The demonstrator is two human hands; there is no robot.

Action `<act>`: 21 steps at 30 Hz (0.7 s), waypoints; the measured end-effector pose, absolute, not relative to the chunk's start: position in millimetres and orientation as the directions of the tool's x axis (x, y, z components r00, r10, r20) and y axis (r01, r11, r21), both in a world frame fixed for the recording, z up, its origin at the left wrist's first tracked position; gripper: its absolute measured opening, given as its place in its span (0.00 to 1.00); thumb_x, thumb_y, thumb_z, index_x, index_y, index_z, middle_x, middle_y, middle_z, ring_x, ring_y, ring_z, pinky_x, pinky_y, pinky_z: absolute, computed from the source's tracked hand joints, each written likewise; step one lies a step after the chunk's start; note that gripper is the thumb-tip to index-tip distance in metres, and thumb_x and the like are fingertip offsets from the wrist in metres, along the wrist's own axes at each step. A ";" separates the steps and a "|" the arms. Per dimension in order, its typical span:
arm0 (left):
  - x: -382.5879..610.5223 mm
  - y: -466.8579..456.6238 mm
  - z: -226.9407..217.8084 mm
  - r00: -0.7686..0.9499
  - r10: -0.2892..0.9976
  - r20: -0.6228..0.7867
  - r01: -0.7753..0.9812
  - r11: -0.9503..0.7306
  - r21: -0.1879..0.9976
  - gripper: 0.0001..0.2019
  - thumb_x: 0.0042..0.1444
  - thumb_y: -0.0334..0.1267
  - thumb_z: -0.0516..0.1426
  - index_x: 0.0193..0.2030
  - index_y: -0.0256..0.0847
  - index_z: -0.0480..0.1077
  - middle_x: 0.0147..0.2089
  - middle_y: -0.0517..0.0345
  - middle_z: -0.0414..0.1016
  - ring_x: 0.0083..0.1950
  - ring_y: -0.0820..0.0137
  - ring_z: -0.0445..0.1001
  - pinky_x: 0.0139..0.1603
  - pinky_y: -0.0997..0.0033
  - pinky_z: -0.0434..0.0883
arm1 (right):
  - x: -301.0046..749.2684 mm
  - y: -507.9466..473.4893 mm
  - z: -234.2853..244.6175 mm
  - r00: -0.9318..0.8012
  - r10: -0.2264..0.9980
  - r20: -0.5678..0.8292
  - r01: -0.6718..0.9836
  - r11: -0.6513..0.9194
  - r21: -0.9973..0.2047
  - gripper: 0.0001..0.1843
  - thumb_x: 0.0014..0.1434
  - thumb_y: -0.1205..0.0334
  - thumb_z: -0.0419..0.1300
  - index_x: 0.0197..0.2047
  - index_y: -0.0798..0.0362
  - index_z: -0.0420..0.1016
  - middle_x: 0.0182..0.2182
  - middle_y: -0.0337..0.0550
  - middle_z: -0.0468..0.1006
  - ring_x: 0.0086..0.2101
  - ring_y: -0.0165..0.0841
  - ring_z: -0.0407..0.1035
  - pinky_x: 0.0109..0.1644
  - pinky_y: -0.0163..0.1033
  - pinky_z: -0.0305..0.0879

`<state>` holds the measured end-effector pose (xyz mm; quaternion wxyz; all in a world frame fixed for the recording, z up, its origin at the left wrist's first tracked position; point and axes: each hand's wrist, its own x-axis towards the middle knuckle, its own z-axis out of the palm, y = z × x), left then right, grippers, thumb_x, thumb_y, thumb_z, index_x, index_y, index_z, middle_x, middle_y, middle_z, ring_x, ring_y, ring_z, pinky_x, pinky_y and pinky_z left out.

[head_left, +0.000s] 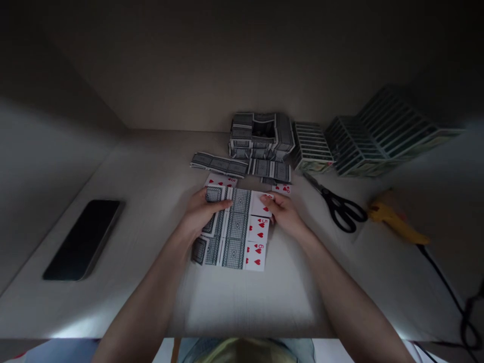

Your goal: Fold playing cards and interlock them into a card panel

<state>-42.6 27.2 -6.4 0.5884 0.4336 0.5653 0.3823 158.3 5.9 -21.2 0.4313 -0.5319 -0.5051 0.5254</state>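
A flat panel of joined playing cards [236, 229] lies on the pale desk [159, 171], most cards back up and a right column of red heart cards face up. My left hand [202, 212] rests on the panel's upper left with its fingers laid flat across the card backs. At the panel's upper right edge, my right hand [284, 212] pinches a heart card [260, 204] with closed fingertips. More heart cards [221, 180] peek out beyond the panel.
Card-built structures stand at the back: a box shape [261, 135], a strip of cards [219, 165] and ribbed blocks [378, 133]. Black scissors [340, 206] and a yellow glue gun [395, 222] with a black cord lie on the right. A dark phone [83, 238] is on the left.
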 end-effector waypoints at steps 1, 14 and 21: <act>-43.3 27.2 -6.3 0.081 0.936 -0.341 0.031 0.340 0.940 0.19 0.34 0.40 0.65 0.36 0.37 0.69 0.33 0.55 0.76 0.29 0.68 0.73 0.29 0.70 0.70 | 159.1 6.4 -21.5 -0.053 0.993 -0.104 0.085 -0.099 -0.991 0.20 0.49 0.44 0.55 0.22 0.53 0.62 0.15 0.31 0.60 0.17 0.24 0.54 0.19 0.31 0.49; -45.6 29.9 -4.8 0.017 0.942 -0.336 0.018 0.335 0.942 0.19 0.32 0.38 0.65 0.34 0.36 0.69 0.31 0.55 0.75 0.28 0.69 0.73 0.30 0.69 0.70 | 165.9 7.5 -14.3 -0.047 0.986 -0.163 0.095 -0.158 -0.983 0.16 0.47 0.49 0.59 0.23 0.55 0.70 0.08 0.29 0.57 0.10 0.21 0.45 0.15 0.32 0.37; -46.5 30.8 -8.1 0.025 0.945 -0.326 0.032 0.325 0.945 0.18 0.34 0.38 0.65 0.35 0.37 0.69 0.31 0.56 0.75 0.27 0.69 0.72 0.29 0.69 0.70 | 164.4 6.5 -12.8 -0.050 0.981 -0.188 0.110 -0.181 -0.977 0.16 0.47 0.49 0.59 0.21 0.54 0.69 0.07 0.29 0.57 0.09 0.21 0.46 0.15 0.32 0.36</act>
